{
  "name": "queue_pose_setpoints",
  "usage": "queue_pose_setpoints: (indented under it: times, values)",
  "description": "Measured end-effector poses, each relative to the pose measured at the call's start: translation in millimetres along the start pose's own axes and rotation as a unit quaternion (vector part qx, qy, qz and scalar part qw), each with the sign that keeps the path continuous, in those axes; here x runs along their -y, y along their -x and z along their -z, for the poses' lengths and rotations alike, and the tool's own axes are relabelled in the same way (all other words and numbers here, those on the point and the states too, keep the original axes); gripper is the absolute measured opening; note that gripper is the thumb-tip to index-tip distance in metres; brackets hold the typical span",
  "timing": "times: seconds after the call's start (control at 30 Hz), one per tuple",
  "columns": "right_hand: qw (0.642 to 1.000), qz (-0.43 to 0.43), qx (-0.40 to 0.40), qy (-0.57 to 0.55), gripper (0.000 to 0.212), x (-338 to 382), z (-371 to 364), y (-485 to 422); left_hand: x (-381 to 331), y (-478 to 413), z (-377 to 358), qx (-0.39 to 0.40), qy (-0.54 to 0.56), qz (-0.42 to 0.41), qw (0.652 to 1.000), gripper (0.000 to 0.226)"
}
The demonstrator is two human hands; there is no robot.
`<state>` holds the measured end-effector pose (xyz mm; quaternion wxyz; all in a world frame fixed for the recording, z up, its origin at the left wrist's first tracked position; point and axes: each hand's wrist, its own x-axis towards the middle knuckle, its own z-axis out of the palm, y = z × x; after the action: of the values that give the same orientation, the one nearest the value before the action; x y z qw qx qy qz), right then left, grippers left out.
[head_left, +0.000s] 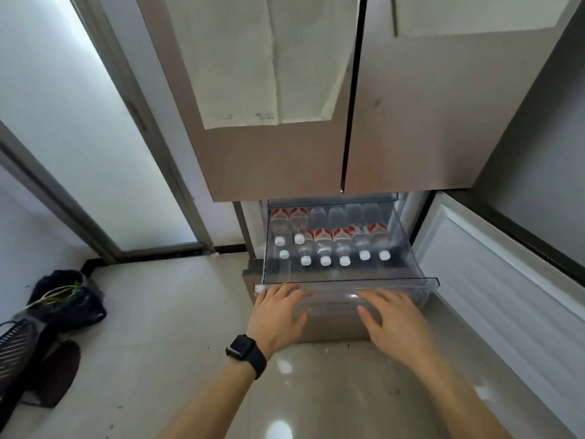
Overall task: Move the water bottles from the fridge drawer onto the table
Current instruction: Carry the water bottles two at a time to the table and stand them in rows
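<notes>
Here, left hand (278, 315) and right hand (392, 318), fingers straight, touch the drawer (421, 284); eight bottle caps (325, 260) show.

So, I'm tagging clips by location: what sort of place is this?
Probably a home kitchen: a tall fridge with its clear drawer pulled out, full of water bottles, on a tiled floor beside a frosted door.

No legible text (blurry bottle labels (322, 235))
</notes>
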<state>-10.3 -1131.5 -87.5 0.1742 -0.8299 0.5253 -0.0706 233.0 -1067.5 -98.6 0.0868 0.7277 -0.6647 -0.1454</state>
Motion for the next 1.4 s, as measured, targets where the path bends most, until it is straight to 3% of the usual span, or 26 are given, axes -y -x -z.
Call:
queue_pose_setpoints:
  times: [0.13,0.27,0.37,0.47,0.6,0.67,0.77,0.9,1.03,1.1,1.2,1.33,1.4]
  values:
    - [0.998,0.037,0.043,-0.001,0.044,-12,-4,-48,6,-33,-12,0.024,0.035,0.051,0.998,0.045]
    - [0.995,0.056,0.080,-0.024,0.044,-9,-13,-98,16,-76,-19,0.001,0.180,0.126,0.976,0.042]
    - [0.988,0.039,0.103,-0.109,0.040,3,-25,-138,28,-117,-24,-0.017,0.314,0.207,0.927,0.044]
    - [0.970,-0.021,0.108,-0.215,0.034,17,-40,-178,43,-156,-29,-0.026,0.444,0.285,0.849,0.040]
    - [0.919,-0.140,0.128,-0.345,0.029,34,-66,-224,63,-197,-32,0.003,0.546,0.355,0.759,0.037]
    - [0.889,-0.184,0.136,-0.397,0.021,36,-85,-247,72,-214,-36,0.013,0.564,0.376,0.735,0.034]
    - [0.837,-0.246,0.157,-0.463,0.008,42,-101,-277,84,-235,-42,0.010,0.592,0.401,0.699,0.053]
    - [0.748,-0.308,0.191,-0.556,0.025,61,-98,-303,94,-252,-50,0.002,0.629,0.413,0.658,0.047]
    - [0.703,-0.330,0.200,-0.597,0.039,62,-104,-312,97,-257,-53,-0.017,0.664,0.412,0.624,0.035]
    - [0.699,-0.334,0.195,-0.602,0.039,58,-107,-311,95,-255,-53,-0.028,0.677,0.400,0.617,0.035]
    - [0.724,-0.315,0.188,-0.583,0.032,49,-104,-303,87,-248,-51,-0.036,0.691,0.385,0.611,0.051]
    - [0.766,-0.258,0.177,-0.562,0.037,40,-91,-287,72,-236,-49,-0.069,0.664,0.391,0.634,0.074]
    - [0.779,-0.241,0.153,-0.558,0.029,35,-84,-275,64,-225,-47,-0.112,0.602,0.432,0.662,0.073]
